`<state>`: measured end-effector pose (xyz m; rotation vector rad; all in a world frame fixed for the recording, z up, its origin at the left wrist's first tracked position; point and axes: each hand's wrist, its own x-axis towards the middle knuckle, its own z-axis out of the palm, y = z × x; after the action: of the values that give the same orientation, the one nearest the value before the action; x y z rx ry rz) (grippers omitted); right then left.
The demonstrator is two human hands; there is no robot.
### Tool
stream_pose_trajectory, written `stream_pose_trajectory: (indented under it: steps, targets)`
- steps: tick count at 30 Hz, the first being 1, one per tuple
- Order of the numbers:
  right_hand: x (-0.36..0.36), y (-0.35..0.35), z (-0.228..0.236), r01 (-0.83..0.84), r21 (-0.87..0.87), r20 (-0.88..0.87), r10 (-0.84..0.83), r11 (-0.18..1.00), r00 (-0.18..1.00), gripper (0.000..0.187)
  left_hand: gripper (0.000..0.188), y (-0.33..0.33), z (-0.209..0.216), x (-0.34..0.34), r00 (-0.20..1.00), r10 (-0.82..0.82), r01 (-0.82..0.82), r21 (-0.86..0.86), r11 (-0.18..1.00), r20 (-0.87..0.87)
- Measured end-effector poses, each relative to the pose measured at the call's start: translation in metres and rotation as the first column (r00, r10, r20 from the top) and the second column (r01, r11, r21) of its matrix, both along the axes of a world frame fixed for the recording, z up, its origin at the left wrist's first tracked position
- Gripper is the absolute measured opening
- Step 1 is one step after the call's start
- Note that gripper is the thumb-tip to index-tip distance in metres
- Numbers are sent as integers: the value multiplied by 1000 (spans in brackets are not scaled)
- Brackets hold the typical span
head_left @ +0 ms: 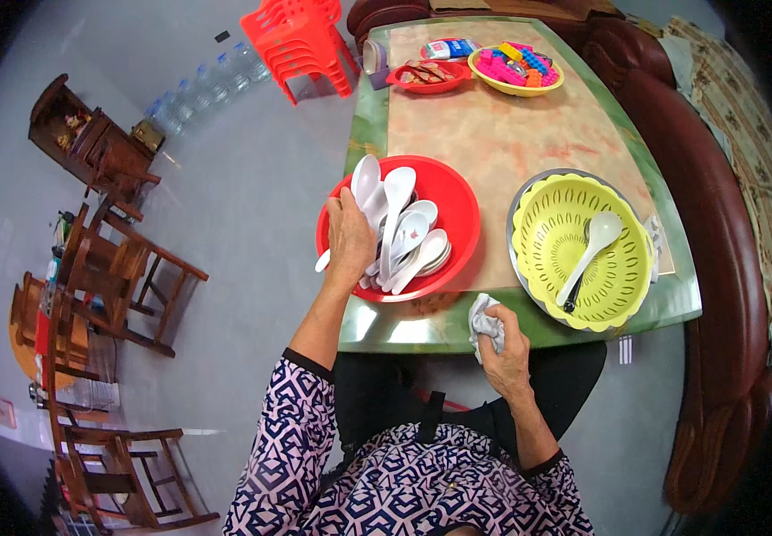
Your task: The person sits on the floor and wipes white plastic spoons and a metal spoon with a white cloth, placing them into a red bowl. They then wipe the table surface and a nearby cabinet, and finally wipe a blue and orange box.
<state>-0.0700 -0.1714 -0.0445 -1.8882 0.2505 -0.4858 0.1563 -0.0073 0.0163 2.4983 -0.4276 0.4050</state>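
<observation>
A red basin (454, 214) stands on the near left of the table, holding several white spoons (411, 234) in a heap. My left hand (350, 237) is at its left rim, fingers curled round a white spoon (366, 179); the bowl shows above the fingers and a handle end pokes out left of the wrist. My palm hides the grip itself. By the table's front edge, my right hand (504, 350) is closed on a crumpled white cloth (486, 323). To its right, a yellow slotted colander (538, 255) holds a white spoon (593, 250) and a dark-handled piece (571, 302).
A grey basin (521, 183) sits under the colander. Farther back are a yellow basket (482, 75) of colourful blocks and a red dish (426, 87). A brown leather sofa (707, 223) lines the right; wooden chairs (104, 286) and stacked red stools (292, 40) stand left.
</observation>
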Motion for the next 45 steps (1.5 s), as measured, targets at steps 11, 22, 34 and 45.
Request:
stream_pose_trajectory:
  steps: [11, 22, 34, 45]
  targets:
    - [1, -18, 2, -33, 144, 73, 22, 989, 997, 31, 39, -22, 4, -10, 966, -75, 1, 285, 959, 248]
    - [0, -26, -13, -97, 136, 205, 68, 986, 976, 41, 24, -188, 14, -97, 775, -627, 631, 130, 765, -75]
    - [-4, -32, -26, -178, 205, 227, 130, 962, 965, 48, 32, -244, -11, -108, 586, -565, 647, -84, 758, -580]
    - [-6, -30, -20, -126, 215, 195, 84, 968, 977, 42, 17, -221, 10, -116, 404, -654, 364, -544, 756, -640]
